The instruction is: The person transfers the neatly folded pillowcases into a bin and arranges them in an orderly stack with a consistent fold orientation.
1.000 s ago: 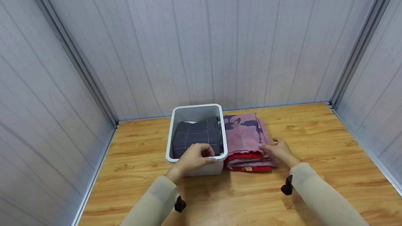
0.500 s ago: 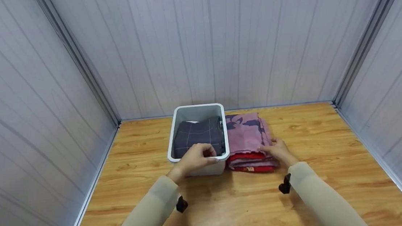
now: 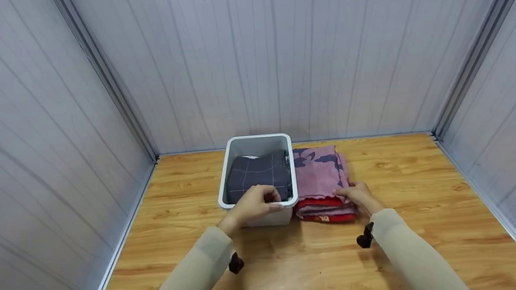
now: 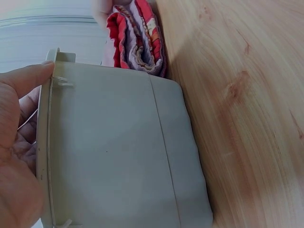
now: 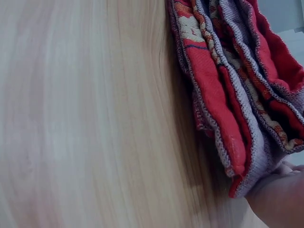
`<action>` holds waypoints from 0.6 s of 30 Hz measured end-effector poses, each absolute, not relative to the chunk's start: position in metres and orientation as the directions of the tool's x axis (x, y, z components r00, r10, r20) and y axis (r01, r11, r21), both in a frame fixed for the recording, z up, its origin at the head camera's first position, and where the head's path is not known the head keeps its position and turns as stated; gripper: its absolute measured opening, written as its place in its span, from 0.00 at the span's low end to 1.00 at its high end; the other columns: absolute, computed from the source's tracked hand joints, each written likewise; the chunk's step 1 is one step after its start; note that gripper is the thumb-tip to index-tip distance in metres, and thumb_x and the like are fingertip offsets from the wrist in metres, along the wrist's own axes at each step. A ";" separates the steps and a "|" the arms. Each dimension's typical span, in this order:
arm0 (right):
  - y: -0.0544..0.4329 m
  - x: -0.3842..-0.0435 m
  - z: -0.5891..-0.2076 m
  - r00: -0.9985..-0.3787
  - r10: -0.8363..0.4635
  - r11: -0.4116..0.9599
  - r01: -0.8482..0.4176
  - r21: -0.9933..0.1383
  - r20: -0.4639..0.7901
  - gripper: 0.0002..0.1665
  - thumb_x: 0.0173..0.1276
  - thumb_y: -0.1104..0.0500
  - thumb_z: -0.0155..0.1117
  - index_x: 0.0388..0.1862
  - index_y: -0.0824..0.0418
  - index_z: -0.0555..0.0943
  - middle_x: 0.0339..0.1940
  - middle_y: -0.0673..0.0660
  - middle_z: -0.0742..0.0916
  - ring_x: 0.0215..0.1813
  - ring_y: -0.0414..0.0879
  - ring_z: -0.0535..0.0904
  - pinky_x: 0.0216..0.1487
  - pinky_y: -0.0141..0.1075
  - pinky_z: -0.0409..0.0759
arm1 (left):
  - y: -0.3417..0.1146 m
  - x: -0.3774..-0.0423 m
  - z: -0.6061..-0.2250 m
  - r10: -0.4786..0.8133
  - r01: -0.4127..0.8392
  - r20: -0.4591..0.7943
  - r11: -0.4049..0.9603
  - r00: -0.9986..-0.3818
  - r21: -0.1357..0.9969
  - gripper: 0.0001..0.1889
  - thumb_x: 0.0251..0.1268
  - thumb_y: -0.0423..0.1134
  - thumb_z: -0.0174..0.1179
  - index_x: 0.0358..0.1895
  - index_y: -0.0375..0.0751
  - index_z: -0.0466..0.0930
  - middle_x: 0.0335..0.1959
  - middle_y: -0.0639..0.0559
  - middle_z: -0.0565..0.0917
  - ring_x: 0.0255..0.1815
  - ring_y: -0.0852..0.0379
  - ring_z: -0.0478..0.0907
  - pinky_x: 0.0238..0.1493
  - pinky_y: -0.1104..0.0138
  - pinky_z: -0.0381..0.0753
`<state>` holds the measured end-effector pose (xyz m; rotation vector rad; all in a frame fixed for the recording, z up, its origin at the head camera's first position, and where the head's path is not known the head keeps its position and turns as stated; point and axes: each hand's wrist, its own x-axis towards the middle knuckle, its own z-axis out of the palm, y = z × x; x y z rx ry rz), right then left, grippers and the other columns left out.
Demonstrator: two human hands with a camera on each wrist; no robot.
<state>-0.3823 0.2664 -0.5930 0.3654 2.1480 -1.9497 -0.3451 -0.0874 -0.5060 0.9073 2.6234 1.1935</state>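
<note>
A light grey plastic storage bin (image 3: 269,218) stands on the wooden surface, with folded dark checked cloth (image 3: 260,173) inside. My left hand (image 3: 251,206) grips the bin's near rim, thumb on the outer side and fingers inside, as the left wrist view shows. Right beside the bin lies a thick folded towel (image 3: 319,177), pink with dark leaf shapes on top and red showing in its layers. My right hand (image 3: 358,197) holds the towel's near right corner, thumb on top and the other fingers at the side, partly hidden. Layered towel edges (image 5: 237,95) fill the right wrist view's upper right.
Pale panel walls (image 3: 250,61) enclose the wooden surface (image 3: 315,270) at the back and on both sides. The bin and towel sit fairly near the back wall. Wood grain shows in front of them and to either side.
My right hand's fingers have drawn in closer against the towel's right side. The left hand stays on the bin's rim. The whole head view has shifted slightly.
</note>
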 end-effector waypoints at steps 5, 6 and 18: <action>0.265 -0.386 -0.594 -0.957 0.031 0.077 0.292 -0.953 -0.290 0.41 0.74 0.63 0.72 0.79 0.75 0.66 0.19 0.45 0.82 0.21 0.35 0.77 0.27 0.30 0.82 | -0.087 -0.345 -0.506 0.564 0.475 0.138 0.510 -0.814 0.717 0.05 0.67 0.38 0.74 0.37 0.43 0.87 0.31 0.60 0.82 0.33 0.64 0.75 0.39 0.69 0.75; 0.265 -0.387 -0.595 -0.960 0.030 0.077 0.280 -0.957 -0.279 0.40 0.73 0.63 0.72 0.78 0.75 0.67 0.21 0.46 0.82 0.21 0.35 0.77 0.27 0.30 0.81 | -0.087 -0.345 -0.506 0.563 0.476 0.140 0.509 -0.814 0.717 0.05 0.67 0.38 0.74 0.37 0.43 0.87 0.31 0.60 0.82 0.33 0.64 0.75 0.39 0.69 0.76; 0.265 -0.389 -0.597 -0.955 -0.001 -0.039 0.295 -0.955 -0.296 0.47 0.76 0.62 0.71 0.85 0.70 0.58 0.23 0.44 0.81 0.21 0.34 0.74 0.27 0.29 0.79 | -0.086 -0.346 -0.507 0.563 0.478 0.145 0.506 -0.814 0.718 0.05 0.67 0.39 0.74 0.36 0.43 0.87 0.30 0.62 0.81 0.32 0.65 0.74 0.38 0.69 0.75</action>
